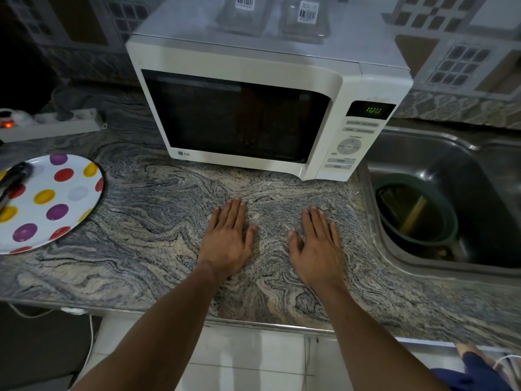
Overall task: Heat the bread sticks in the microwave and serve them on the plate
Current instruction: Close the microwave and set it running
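While the green digits glow on the display [370, 110], both hands lie flat on the marbled stone counter [146, 221], palms down, just in front of the microwave [349, 88]. The left hand [228, 238] has its fingers straight and close together, holding nothing. The right hand [315, 244] mirrors it, fingers straight, thumb spread a little toward the left hand, also holding nothing. The 2 hands sit near each other without touching.

The microwave door [236, 117] is closed, its window dark; something brownish shows faintly low behind the glass, but whether that is the bread sticks cannot be told. The control panel [346, 149] runs down the right side under the display.

Off to the left, the plate [56, 198] waits on the counter, white with red, yellow, purple and grey dots, well apart from the hands. A pair of dark tongs [12, 180] rests across its left part. Behind it lies a power strip [53, 122] with a red light lit at its left end.

On the right, the steel sink [439, 148] holds a dark green bowl [448, 221] of murky liquid. On top of the microwave stand 2 clear containers [245, 15] with barcode labels.
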### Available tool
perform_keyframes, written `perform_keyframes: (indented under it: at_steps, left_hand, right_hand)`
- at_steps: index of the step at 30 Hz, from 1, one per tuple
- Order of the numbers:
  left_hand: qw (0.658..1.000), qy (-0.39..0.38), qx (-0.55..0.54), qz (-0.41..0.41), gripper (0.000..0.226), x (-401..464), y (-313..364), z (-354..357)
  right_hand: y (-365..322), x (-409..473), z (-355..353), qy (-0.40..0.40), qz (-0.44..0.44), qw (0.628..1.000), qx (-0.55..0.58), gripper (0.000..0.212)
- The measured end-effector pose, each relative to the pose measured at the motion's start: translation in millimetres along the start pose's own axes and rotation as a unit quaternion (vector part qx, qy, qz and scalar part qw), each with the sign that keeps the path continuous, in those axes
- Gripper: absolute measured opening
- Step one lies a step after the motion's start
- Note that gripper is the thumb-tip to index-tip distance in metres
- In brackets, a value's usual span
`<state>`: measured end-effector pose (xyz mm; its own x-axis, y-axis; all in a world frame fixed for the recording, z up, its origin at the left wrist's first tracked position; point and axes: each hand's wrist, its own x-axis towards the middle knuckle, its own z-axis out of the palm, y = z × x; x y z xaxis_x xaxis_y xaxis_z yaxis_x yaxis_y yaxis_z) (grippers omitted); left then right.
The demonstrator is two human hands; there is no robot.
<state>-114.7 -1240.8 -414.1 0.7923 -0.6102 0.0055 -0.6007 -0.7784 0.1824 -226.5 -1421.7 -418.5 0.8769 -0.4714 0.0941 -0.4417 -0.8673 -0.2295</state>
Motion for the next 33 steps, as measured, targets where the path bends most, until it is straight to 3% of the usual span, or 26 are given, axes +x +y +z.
perform_keyframes:
  at_steps: [33]
  left_hand:
    - [1.000,-0.006,0.005,-0.008,0.068,0.1,-0.3,2.2]
  right_hand:
    - [0.1,0.2,0.6,0.006,0.004,1.000,0.006,0.068]
